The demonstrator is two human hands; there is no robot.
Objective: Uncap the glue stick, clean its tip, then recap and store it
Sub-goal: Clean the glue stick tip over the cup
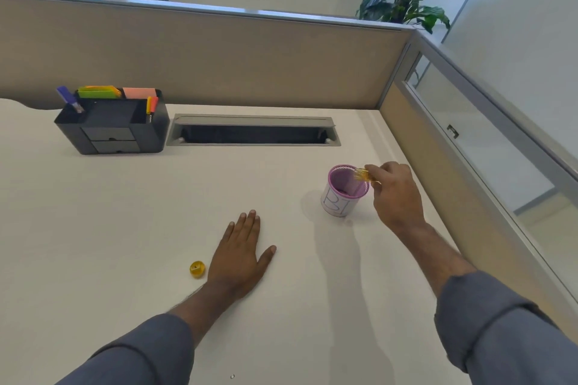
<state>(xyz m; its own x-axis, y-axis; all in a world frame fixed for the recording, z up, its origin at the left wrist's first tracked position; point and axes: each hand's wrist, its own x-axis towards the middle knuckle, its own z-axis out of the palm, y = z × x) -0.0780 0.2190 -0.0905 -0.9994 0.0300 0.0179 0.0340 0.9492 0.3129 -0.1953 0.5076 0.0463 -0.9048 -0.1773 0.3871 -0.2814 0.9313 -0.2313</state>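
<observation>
My right hand point(394, 194) pinches a small translucent yellow glue stick point(362, 174) and holds it tilted over the rim of a purple mesh cup point(341, 201) with a white label, at the right of the desk. The stick's tip points into the cup's opening. My left hand point(239, 255) lies flat, palm down, fingers together, on the desk near the middle and holds nothing. A small round yellow object point(197, 269) lies on the desk just left of that hand's wrist; whether it is the cap I cannot tell.
A black desk organizer point(112, 128) with markers and coloured sticky notes stands at the back left. A grey cable slot point(253, 131) is set into the desk behind the cup. Beige partition walls close the back and right sides.
</observation>
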